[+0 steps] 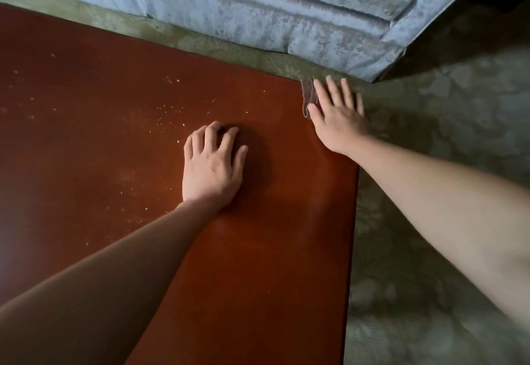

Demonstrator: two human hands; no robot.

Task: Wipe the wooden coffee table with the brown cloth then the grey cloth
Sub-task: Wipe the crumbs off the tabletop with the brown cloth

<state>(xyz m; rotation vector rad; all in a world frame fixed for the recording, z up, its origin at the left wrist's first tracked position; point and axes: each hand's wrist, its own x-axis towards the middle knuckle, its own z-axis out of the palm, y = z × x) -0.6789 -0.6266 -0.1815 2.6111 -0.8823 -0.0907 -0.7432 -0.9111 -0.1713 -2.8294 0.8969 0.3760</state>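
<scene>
We're looking straight down on the wooden coffee table [100, 78], a smooth reddish-brown slab with a straight, square-cut edge and a dull sheen. No containers on it, and no label or writing to read anywhere. Pale crumbs [169, 112] are scattered as fine specks across the middle of the table, thickest just beyond the left hand.

The left hand [212, 169] is planted palm-down on the table top, well in from the edge, fingers curled and slightly apart, tips pressing the wood, gripping nothing. The right hand [337, 118] is out at the table's far right corner, flat, fingers spread wide and straight, pressing down on the brown cloth [309, 98]. Only a thin, crumpled, rather sheer-looking fold of that cloth shows, peeking out past the thumb side of the hand, right at the corner of the table; the rest is hidden under the palm.

Beyond the table's far edge runs a sofa [286, 15] in a pale blue-grey crushed, velvety fabric with padded horizontal rolls. Between sofa and table, and off the table's right side, lies a greenish patterned carpet [444, 101], blurred and mottled.
</scene>
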